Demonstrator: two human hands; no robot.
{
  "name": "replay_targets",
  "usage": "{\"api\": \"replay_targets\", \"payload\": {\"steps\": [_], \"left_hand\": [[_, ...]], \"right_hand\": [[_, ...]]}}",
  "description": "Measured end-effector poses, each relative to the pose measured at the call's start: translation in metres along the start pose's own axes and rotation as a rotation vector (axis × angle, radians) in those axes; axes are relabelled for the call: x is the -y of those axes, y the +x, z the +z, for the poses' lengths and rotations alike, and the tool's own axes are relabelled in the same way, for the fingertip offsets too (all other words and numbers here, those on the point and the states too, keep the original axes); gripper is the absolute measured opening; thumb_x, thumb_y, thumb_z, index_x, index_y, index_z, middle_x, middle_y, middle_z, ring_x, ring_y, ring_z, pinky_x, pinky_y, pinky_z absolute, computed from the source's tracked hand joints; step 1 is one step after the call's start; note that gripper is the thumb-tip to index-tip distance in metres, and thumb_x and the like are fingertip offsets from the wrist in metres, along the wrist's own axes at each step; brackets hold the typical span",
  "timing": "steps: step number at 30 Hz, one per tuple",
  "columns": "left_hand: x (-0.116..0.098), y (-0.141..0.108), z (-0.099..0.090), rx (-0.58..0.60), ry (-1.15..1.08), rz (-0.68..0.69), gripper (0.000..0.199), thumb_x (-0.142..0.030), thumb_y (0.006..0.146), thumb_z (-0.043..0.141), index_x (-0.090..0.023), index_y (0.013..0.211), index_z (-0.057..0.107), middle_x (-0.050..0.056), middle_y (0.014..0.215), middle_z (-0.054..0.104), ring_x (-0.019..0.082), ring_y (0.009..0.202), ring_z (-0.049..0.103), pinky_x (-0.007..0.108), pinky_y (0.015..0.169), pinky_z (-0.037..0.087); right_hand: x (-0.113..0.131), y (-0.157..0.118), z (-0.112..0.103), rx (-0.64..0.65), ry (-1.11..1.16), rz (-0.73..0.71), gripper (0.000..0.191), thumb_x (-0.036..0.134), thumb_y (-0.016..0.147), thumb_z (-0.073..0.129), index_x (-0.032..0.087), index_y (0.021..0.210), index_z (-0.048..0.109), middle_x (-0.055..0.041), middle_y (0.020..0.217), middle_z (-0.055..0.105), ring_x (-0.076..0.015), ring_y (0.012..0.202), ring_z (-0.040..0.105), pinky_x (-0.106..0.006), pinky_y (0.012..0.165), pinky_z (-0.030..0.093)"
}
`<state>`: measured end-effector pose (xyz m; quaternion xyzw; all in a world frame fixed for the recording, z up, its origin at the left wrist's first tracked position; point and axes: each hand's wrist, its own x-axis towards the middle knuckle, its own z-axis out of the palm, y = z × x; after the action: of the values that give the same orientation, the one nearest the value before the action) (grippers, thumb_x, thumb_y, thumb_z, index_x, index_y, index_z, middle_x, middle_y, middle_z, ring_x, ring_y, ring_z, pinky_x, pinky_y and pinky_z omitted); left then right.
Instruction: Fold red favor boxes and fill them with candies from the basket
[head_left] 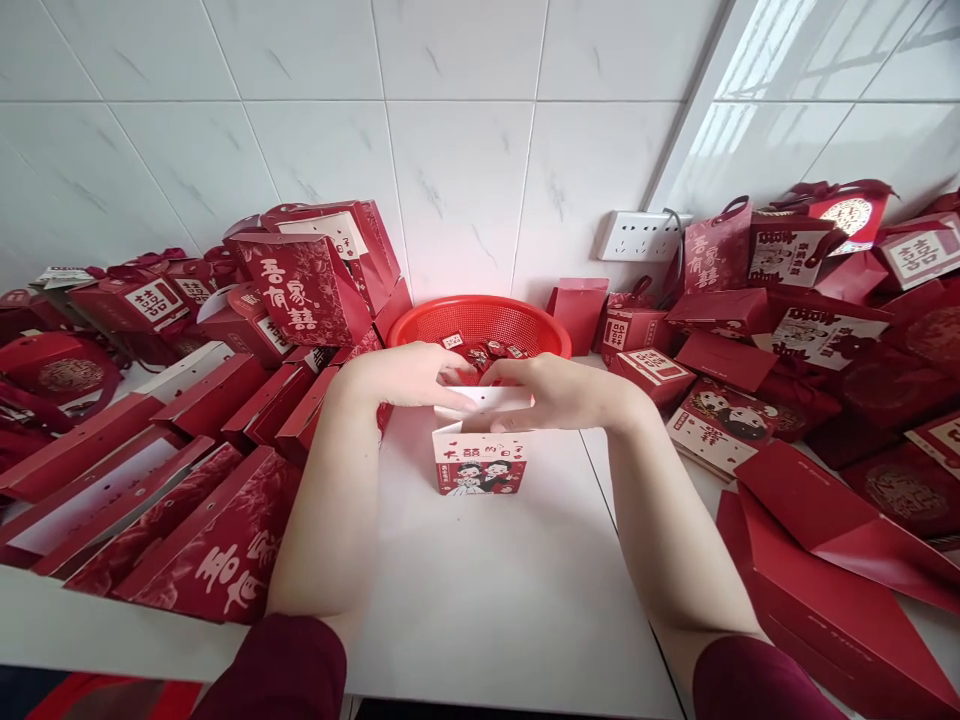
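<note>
Two dark red sleeves enter at the bottom edge, and bare forearms run up over the white bench (pixel 480 600). To either side of the arms lie flattened red gift bags: a fanned stack on the left (pixel 187 530) with white characters printed on it, and loose folded sheets on the right (pixel 825 560).

In the middle of the bench stands a small gift box (pixel 480 462), upright, its front printed with a cartoon couple and red characters. The left hand (pixel 409 375) and the right hand (pixel 559 392) meet over its open top, fingers curled down and pinching the white top flaps from each side, fingertips nearly touching each other.

Just behind the hands sits a round red basket (pixel 480 322) with small wrapped items inside. Behind it, more made-up red boxes and bags are piled against the white tiled wall, where a white socket strip (pixel 637 236) is mounted.
</note>
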<state>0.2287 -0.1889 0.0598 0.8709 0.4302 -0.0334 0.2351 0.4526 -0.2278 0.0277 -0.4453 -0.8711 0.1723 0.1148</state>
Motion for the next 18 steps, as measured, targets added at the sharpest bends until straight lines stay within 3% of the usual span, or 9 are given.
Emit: {"api": "replay_targets", "payload": {"steps": [3, 6, 8, 10, 14, 18], "left_hand": [[-0.003, 0.004, 0.001, 0.003, 0.033, 0.010, 0.043, -0.054, 0.083, 0.052, -0.020, 0.101, 0.069, 0.002, 0.094, 0.069, 0.017, 0.082, 0.058, 0.024, 0.070, 0.038], [-0.003, 0.007, 0.002, -0.006, 0.034, 0.044, 0.045, -0.055, 0.086, 0.045, -0.017, 0.074, 0.065, 0.001, 0.070, 0.059, 0.013, 0.061, 0.047, 0.026, 0.059, 0.031], [-0.004, 0.008, 0.002, -0.017, 0.023, 0.087, 0.042, -0.053, 0.085, 0.047, -0.017, 0.069, 0.062, 0.000, 0.066, 0.055, 0.012, 0.058, 0.043, 0.026, 0.057, 0.028], [-0.005, 0.009, 0.004, -0.013, 0.029, 0.124, 0.033, -0.049, 0.079, 0.057, -0.018, 0.069, 0.060, -0.001, 0.066, 0.052, 0.012, 0.059, 0.041, 0.025, 0.056, 0.027], [-0.004, 0.022, 0.009, -0.034, 0.091, 0.051, 0.030, -0.037, 0.066, 0.068, -0.018, 0.058, 0.047, -0.001, 0.057, 0.041, 0.011, 0.053, 0.035, 0.027, 0.051, 0.022], [0.001, 0.039, 0.016, -0.087, 0.123, 0.039, 0.032, -0.034, 0.063, 0.070, -0.018, 0.054, 0.044, 0.000, 0.052, 0.039, 0.013, 0.051, 0.039, 0.029, 0.050, 0.023]], "right_hand": [[0.004, 0.001, 0.000, 0.022, -0.019, -0.038, 0.035, 0.052, 0.082, 0.064, 0.022, 0.100, 0.062, -0.0022, 0.085, 0.066, -0.0176, 0.073, 0.058, -0.025, 0.056, 0.036], [0.002, 0.004, 0.004, 0.037, -0.122, 0.053, 0.025, 0.044, 0.081, 0.065, 0.021, 0.086, 0.059, -0.0023, 0.078, 0.064, -0.0156, 0.062, 0.054, -0.026, 0.049, 0.031], [-0.002, 0.007, 0.006, 0.031, -0.203, 0.112, 0.009, 0.027, 0.081, 0.062, 0.020, 0.079, 0.057, -0.0038, 0.077, 0.064, -0.0154, 0.062, 0.053, -0.027, 0.048, 0.029], [-0.005, 0.009, 0.007, 0.014, -0.259, 0.131, 0.008, 0.017, 0.079, 0.058, 0.019, 0.072, 0.055, -0.0041, 0.074, 0.063, -0.0158, 0.063, 0.053, -0.028, 0.048, 0.028], [-0.008, 0.011, 0.007, -0.027, -0.313, 0.101, 0.012, 0.013, 0.077, 0.057, 0.019, 0.068, 0.052, -0.0040, 0.071, 0.061, -0.0174, 0.067, 0.054, -0.028, 0.050, 0.028], [-0.015, 0.017, 0.012, -0.004, -0.273, 0.108, 0.012, 0.015, 0.076, 0.056, 0.020, 0.067, 0.049, -0.0037, 0.069, 0.058, -0.0168, 0.063, 0.051, -0.029, 0.049, 0.027]]}}
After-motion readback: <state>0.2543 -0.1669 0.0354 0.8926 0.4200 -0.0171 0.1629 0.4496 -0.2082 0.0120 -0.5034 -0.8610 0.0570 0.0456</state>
